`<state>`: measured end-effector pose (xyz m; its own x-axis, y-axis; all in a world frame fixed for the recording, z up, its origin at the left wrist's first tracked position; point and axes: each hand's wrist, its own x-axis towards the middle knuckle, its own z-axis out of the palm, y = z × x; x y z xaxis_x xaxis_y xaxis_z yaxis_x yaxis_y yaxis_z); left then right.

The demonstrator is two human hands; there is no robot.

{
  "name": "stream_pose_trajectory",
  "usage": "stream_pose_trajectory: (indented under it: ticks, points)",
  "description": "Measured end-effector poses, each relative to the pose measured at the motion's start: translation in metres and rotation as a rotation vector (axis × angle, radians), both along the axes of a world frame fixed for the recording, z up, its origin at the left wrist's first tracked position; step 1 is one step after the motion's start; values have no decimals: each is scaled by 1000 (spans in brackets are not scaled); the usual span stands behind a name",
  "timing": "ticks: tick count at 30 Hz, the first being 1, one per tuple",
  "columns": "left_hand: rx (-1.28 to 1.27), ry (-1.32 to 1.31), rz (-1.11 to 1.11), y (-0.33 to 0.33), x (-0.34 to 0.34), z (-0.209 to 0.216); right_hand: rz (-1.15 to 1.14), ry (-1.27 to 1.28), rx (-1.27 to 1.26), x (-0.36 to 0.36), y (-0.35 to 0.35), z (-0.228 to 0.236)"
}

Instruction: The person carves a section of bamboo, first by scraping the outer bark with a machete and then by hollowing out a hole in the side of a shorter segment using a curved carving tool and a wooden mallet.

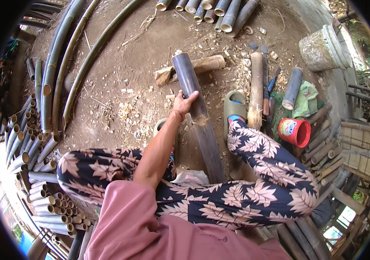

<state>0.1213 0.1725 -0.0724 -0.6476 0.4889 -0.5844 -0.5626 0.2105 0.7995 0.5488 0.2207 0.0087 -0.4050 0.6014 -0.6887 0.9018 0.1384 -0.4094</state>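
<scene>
My left hand [186,104] is closed around a dark bamboo pole [208,145], thumb lying across its top side. The pole slants from between my legs up to the far end, which rests on a short pale log [210,64] on the ground. Below my hand, a node ring on the pole shows a pale, scraped patch. My right hand is out of view. To the right of my sandal [235,106] lie a pale wooden billet [255,89], a long tool with a wooden handle [265,84] and a blue-handled blade [274,79].
Right of the tools are a short dark bamboo piece [292,88], a green plastic bag [305,100], a red tub [294,132] and a dirty white bucket [320,50]. Cut bamboo [20,138] is stacked at left; long poles [94,54] lie far left. Chips litter the dirt floor.
</scene>
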Motion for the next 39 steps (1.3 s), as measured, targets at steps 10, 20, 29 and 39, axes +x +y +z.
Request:
stream_pose_trajectory:
  ticks: [10, 20, 29, 39]
  points:
    - [-70, -71, 12, 3, -10, -3, -22, -64, -63, 53, -45, -3]
    - [-327, 82, -115, -2, -36, 9, 10, -111, -119, 63, -70, -12]
    - [-124, -105, 58, 38, -44, 10, 633, -292, -278, -10, 9, 42]
    - [141, -231, 93, 36, -47, -21, 421, -71, 565, -202, 352, -13]
